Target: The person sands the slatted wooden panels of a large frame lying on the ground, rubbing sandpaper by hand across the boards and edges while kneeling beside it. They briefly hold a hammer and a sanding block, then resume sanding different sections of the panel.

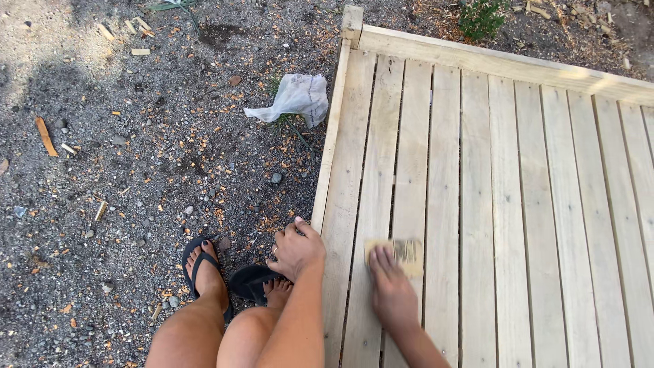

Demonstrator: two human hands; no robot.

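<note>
Head view showed the right hand [392, 296] pressing flat on a sheet of sandpaper [397, 252] near the wooden platform's [545, 204] left edge — the left hand [296, 249] clenched on that edge. By my judgement, most boards remained unsanded.

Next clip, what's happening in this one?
A person crouches at the edge of a pale slatted wooden platform laid on gravelly ground. The right hand presses a sheet of sandpaper flat on one of the slats, fingers on top of it. The left hand grips the platform's outer edge board. The person wears dark flip-flops. A crumpled white bag lies on the ground near the platform's far corner, with wood chips scattered around.
</note>
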